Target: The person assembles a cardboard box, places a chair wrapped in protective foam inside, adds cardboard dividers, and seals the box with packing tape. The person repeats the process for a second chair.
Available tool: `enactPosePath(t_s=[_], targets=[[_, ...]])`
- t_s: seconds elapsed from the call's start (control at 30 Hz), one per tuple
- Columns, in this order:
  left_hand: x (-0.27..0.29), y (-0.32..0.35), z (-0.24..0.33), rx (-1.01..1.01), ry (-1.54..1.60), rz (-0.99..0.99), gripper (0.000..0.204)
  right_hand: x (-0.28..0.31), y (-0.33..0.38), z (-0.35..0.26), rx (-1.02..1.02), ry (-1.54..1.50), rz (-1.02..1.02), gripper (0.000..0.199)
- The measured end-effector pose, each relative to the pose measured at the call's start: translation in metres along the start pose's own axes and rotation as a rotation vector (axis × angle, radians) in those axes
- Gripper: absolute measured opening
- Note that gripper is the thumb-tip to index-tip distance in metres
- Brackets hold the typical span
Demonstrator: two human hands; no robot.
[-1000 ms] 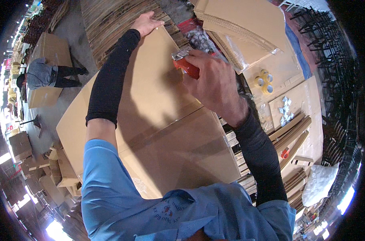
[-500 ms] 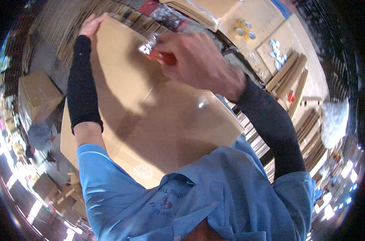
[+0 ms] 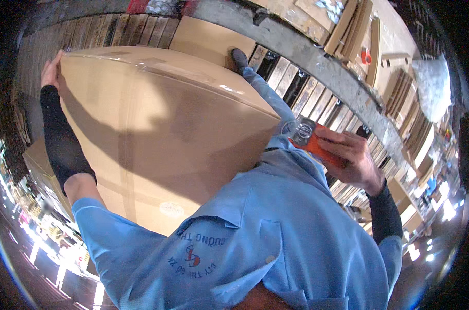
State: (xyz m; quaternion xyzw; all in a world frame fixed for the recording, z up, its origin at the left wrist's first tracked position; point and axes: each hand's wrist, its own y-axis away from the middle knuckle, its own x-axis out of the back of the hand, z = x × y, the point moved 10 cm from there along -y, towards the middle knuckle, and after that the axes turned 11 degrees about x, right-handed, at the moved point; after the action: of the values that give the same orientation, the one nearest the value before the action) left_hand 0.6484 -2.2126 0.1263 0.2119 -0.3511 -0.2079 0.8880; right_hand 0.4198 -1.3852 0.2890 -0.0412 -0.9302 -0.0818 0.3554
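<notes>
A large brown cardboard box (image 3: 141,124) stands against my body, with shiny clear tape along its far upper edge. My left hand (image 3: 51,71) lies against the box's far left corner, fingers stretched out along the edge. To the right of the box, my right hand (image 3: 356,155) is closed round an orange tape dispenser (image 3: 325,147) with a metal-coloured front end. The dispenser is apart from the box, beside my right hip.
Wooden slats (image 3: 309,93) run beneath and beyond the box. A flat cardboard piece (image 3: 208,41) lies by my foot (image 3: 239,59). Cardboard strips (image 3: 350,28), a small orange-red item (image 3: 366,56) and a white plastic bag (image 3: 433,85) are at the right. Another box (image 3: 43,165) stands left.
My right hand has swung from above the box back to my right side, still holding the tape dispenser. The box now appears turned, with its far edge and my foot in sight.
</notes>
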Motion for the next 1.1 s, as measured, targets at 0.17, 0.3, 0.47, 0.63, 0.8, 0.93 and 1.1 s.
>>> enactPosePath(t_s=[0.17,0.3,0.47,0.63,0.8,0.93,1.1], targets=[[0.045,0.003,0.011,-0.233,-0.154,0.526,0.11,-0.01,-0.002,0.02,0.043,-0.053,0.044,0.04],[-0.011,0.114,0.049,-0.316,-0.432,0.93,0.076,-0.01,0.003,0.023,-0.009,-0.079,0.019,0.04],[-0.124,0.28,0.11,-1.099,-0.264,0.564,0.038,-0.008,-0.011,0.024,0.038,-0.142,0.027,0.037],[-0.383,0.56,0.005,-1.616,-0.744,-0.79,0.041,-0.01,-0.051,0.017,0.023,-0.11,-0.14,0.03],[-0.416,0.599,-0.003,-1.555,-0.601,-0.874,0.029,-0.032,-0.103,0.007,-0.014,0.194,-0.677,0.029],[-0.423,0.599,0.0,-1.568,-0.812,-0.882,0.03,-0.127,-0.076,0.093,0.276,0.464,-0.978,0.027],[-0.358,0.502,0.023,-1.383,-0.651,-0.717,0.034,-0.062,-0.117,0.181,-0.25,0.282,-0.525,0.024]])
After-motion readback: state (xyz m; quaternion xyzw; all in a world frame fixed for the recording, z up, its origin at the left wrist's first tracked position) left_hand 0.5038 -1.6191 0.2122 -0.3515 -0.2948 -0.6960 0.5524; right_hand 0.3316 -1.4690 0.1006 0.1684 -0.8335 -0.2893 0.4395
